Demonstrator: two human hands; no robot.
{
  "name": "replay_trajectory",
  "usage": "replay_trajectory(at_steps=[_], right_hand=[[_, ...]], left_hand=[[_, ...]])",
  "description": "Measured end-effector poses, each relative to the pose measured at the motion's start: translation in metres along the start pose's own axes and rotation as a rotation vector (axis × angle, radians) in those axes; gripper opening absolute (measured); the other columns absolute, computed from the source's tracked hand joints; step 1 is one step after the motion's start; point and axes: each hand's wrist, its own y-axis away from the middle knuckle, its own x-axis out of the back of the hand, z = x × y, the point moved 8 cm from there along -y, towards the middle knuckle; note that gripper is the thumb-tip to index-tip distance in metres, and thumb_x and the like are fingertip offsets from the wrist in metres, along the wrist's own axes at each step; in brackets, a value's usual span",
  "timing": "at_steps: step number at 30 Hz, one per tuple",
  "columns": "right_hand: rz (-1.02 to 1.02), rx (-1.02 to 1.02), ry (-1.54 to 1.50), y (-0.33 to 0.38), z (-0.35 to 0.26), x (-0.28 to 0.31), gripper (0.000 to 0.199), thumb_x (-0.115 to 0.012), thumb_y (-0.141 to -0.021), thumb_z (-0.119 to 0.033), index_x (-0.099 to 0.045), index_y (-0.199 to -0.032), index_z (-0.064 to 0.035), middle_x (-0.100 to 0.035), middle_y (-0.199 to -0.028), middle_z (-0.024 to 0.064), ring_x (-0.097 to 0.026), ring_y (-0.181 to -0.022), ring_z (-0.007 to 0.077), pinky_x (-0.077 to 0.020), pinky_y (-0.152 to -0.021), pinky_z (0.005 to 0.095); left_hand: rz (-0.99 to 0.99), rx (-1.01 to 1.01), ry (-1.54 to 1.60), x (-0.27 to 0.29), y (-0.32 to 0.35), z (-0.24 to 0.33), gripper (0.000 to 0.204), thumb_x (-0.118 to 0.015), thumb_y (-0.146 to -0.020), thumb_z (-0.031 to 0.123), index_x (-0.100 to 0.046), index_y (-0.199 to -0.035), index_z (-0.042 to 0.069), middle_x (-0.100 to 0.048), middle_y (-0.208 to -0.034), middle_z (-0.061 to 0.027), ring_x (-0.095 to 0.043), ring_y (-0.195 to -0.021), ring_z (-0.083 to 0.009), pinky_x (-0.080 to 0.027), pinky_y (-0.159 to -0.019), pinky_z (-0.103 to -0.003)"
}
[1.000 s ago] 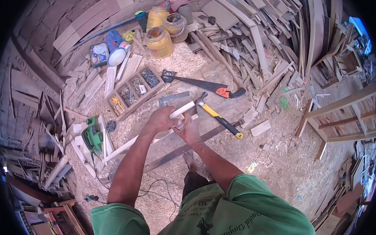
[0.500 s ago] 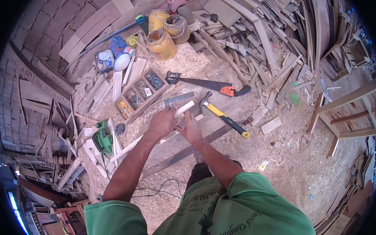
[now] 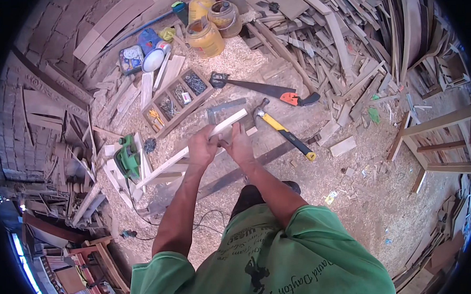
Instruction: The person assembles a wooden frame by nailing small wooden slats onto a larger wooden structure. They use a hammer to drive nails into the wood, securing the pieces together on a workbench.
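Note:
A long pale wooden strip (image 3: 165,165) slants across the low workbench (image 3: 276,111), its far end sticking out beyond my hands. My left hand (image 3: 203,147) is closed around it. Close beside, my right hand (image 3: 240,148) has its fingers bent in against the strip's near edge, thumb toward the left hand; whatever lies between those fingers is hidden. Just right of the strip's end is a hammer (image 3: 285,136) with a yellow and black handle. A handsaw (image 3: 264,89) with an orange and black handle lies farther off. Behind the left hand is a flat metal piece (image 3: 226,109).
A divided wooden box (image 3: 177,104) of nails and fasteners stands beyond my hands. Left of it sits a green power planer (image 3: 127,158) with a cord. Yellow jars (image 3: 205,39) stand at the back. Scrap wood (image 3: 336,53) is heaped far right; shavings cover the floor.
The strip's far end has swung a little away from me, and more of its length shows to the left of my hands. Both hands stay close together at it. The whole view has shifted slightly.

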Motion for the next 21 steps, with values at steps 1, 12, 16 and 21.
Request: replay_trajectory(at_steps=[1,12,16,21], right_hand=[[0.004,-0.002,-0.002,0.0,0.002,0.0,0.068,-0.092,-0.088,-0.032,-0.048,-0.131,-0.0017,-0.061,-0.122,0.029,-0.067,-0.107,0.0545,-0.0589,-0.087,0.0595],[0.044,0.114,0.629,0.013,0.075,0.069,0.079,-0.087,-0.091,-0.03,-0.05,-0.156,-0.0051,-0.058,-0.142,0.0233,-0.053,-0.14,0.0455,-0.0452,-0.116,0.057],[-0.094,-0.115,0.859,0.029,0.159,0.123,0.057,-0.073,-0.099,-0.022,-0.057,-0.151,-0.0065,-0.059,-0.141,0.0241,-0.055,-0.136,0.046,-0.0488,-0.115,0.0554],[-0.186,-0.164,0.807,0.018,0.158,0.135,0.045,-0.069,-0.093,-0.016,-0.065,-0.137,-0.0051,-0.07,-0.12,0.0249,-0.072,-0.102,0.0465,-0.0613,-0.091,0.0557]], left_hand=[[0.023,-0.019,-0.023,0.0,0.0,0.001,0.029,-0.08,-0.094,0.018,-0.078,-0.121,0.008,-0.08,-0.103,-0.0216,-0.078,-0.097,-0.043,-0.06,-0.088,-0.05],[0.101,-0.163,-0.381,0.022,0.006,-0.014,0.051,-0.089,-0.086,0.041,-0.074,-0.125,0.013,-0.08,-0.114,-0.0139,-0.075,-0.109,-0.0366,-0.057,-0.094,-0.051],[0.042,-0.065,-0.391,0.013,0.013,-0.008,0.056,-0.09,-0.08,0.051,-0.073,-0.12,0.015,-0.078,-0.112,-0.0087,-0.072,-0.111,-0.0336,-0.055,-0.094,-0.051],[0.104,-0.08,-0.342,0.014,0.023,-0.01,0.054,-0.089,-0.079,0.051,-0.073,-0.116,0.014,-0.075,-0.108,-0.0069,-0.072,-0.108,-0.0319,-0.055,-0.09,-0.052]])
